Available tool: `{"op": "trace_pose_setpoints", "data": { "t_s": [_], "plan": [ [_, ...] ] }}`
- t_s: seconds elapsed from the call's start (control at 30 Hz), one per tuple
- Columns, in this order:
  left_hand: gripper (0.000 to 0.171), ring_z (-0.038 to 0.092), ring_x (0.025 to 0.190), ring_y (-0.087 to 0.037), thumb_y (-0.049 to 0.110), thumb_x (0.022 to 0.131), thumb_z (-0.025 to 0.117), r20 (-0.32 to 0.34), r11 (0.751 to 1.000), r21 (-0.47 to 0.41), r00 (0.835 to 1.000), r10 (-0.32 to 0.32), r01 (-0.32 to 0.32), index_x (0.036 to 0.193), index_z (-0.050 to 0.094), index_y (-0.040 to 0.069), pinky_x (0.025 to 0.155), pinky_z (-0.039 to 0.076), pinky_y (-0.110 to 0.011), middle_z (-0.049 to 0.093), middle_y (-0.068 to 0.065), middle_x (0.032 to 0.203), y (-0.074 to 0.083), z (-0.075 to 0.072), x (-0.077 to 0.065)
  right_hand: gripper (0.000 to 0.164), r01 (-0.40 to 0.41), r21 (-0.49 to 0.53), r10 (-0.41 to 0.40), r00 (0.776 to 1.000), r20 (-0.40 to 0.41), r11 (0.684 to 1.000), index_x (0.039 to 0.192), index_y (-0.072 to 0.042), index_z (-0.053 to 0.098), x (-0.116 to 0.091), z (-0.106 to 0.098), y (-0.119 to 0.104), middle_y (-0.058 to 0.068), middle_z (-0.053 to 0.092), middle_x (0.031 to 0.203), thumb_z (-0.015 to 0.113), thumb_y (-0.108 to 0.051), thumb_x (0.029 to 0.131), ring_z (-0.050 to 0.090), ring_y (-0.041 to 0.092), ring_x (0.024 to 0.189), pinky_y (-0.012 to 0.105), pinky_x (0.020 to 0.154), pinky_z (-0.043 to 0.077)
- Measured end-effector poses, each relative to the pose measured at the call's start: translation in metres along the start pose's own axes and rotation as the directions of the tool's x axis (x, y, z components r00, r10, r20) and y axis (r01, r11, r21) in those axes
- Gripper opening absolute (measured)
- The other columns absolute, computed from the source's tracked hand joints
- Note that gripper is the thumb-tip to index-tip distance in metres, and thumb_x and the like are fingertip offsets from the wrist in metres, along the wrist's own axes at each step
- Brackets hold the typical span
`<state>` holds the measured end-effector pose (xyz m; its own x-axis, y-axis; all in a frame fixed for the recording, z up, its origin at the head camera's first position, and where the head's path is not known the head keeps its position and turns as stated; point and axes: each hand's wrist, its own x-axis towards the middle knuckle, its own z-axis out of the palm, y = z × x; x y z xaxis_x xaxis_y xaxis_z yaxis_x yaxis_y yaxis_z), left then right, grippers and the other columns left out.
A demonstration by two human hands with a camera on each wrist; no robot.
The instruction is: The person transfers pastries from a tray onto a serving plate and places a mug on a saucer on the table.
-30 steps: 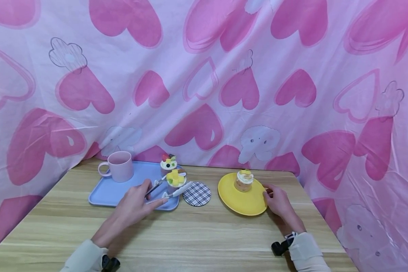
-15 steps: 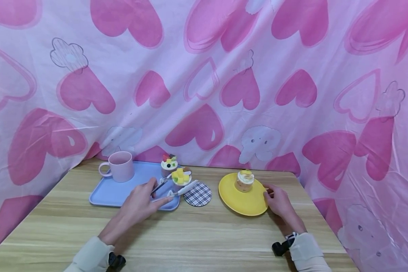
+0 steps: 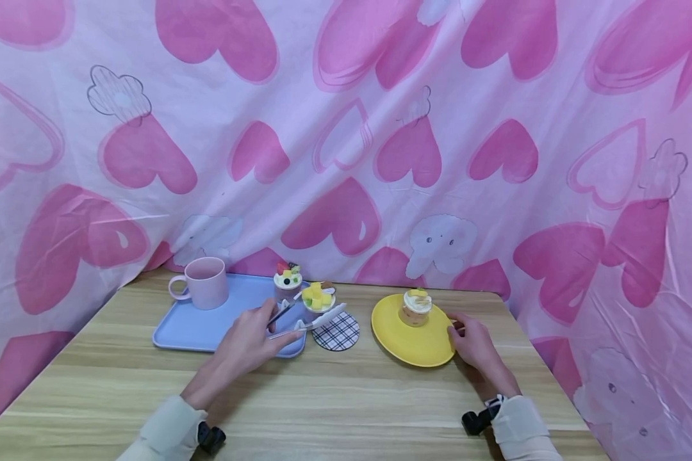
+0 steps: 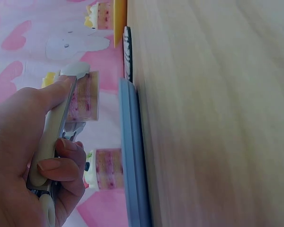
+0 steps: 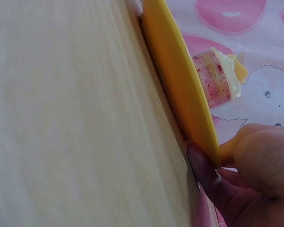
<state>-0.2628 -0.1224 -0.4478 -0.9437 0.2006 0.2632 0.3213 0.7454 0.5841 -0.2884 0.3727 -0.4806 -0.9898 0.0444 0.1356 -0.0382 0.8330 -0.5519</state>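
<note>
My left hand grips a pair of tongs, the thumb lying along one arm and the fingers curled round the other. Between the tongs' white tips is a cake cup topped with yellow fruit cubes. In the left wrist view this cup hangs with a gap between its base and the blue tray. My right hand pinches the right rim of the yellow plate, thumb above and a finger beneath. On that plate stands a cream-topped cake cup.
A pink mug stands at the tray's back left. Another cake cup with mixed fruit is at its back right. Between tray and plate lies a round checked coaster. A pink heart-patterned cloth hangs behind the table.
My left hand has moved right, carrying the cake cup in the tongs from over the tray's right end toward the coaster. The right hand and plate have stayed in place.
</note>
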Motion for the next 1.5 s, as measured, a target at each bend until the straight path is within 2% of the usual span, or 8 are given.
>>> {"op": "trace_pose_setpoints", "data": {
  "t_s": [0.23, 0.63, 1.07, 1.33, 1.5],
  "plan": [
    [0.066, 0.057, 0.071, -0.012, 0.059, 0.088, 0.086, 0.01, 1.0, -0.008, 1.0, 0.025, -0.024, 0.127, 0.06, 0.012, 0.057, 0.045, -0.026, 0.062, 0.0, 0.084, 0.006, 0.005, 0.004, 0.04, 0.016, -0.001, -0.016, 1.0, -0.014, 1.0, 0.145, 0.005, 0.062, 0.0, 0.0, 0.0, 0.025, 0.073, 0.117, 0.06, -0.009, 0.107, 0.073, 0.035, 0.106, 0.048, 0.088, 0.062],
    [0.068, 0.056, 0.072, -0.013, 0.062, 0.086, 0.086, 0.018, 1.0, 0.0, 1.0, 0.018, -0.018, 0.123, 0.062, 0.011, 0.057, 0.044, -0.027, 0.059, 0.002, 0.08, 0.016, 0.014, 0.008, 0.04, 0.003, -0.007, -0.003, 1.0, -0.002, 1.0, 0.146, 0.004, 0.061, 0.0, 0.0, 0.0, 0.024, 0.072, 0.118, 0.06, -0.009, 0.108, 0.072, 0.034, 0.106, 0.048, 0.088, 0.062],
    [0.066, 0.057, 0.07, -0.013, 0.062, 0.086, 0.087, 0.034, 0.998, -0.058, 0.999, -0.009, 0.011, 0.123, 0.061, 0.013, 0.055, 0.045, -0.027, 0.059, 0.001, 0.084, 0.026, 0.024, 0.015, 0.041, 0.021, -0.008, -0.021, 1.0, -0.01, 1.0, 0.145, 0.005, 0.062, 0.0, 0.001, 0.001, 0.026, 0.073, 0.119, 0.06, -0.009, 0.107, 0.073, 0.036, 0.108, 0.05, 0.091, 0.062],
    [0.06, 0.056, 0.068, -0.012, 0.063, 0.086, 0.086, 0.02, 0.997, -0.073, 1.0, 0.013, -0.012, 0.116, 0.06, 0.017, 0.054, 0.043, -0.028, 0.058, 0.001, 0.083, 0.032, 0.031, 0.018, 0.041, 0.012, -0.009, -0.013, 1.0, -0.003, 1.0, 0.146, 0.004, 0.061, 0.0, 0.0, 0.0, 0.025, 0.073, 0.119, 0.06, -0.009, 0.108, 0.073, 0.035, 0.106, 0.048, 0.089, 0.062],
    [0.061, 0.057, 0.067, -0.011, 0.062, 0.086, 0.087, 0.02, 0.994, -0.1, 0.999, 0.035, -0.033, 0.119, 0.06, 0.017, 0.053, 0.046, -0.028, 0.058, 0.002, 0.083, 0.035, 0.036, 0.019, 0.041, 0.009, -0.006, -0.009, 1.0, 0.001, 1.0, 0.146, 0.004, 0.061, 0.0, -0.001, -0.001, 0.025, 0.073, 0.119, 0.061, -0.009, 0.108, 0.073, 0.034, 0.105, 0.047, 0.088, 0.063]
  ]
}}
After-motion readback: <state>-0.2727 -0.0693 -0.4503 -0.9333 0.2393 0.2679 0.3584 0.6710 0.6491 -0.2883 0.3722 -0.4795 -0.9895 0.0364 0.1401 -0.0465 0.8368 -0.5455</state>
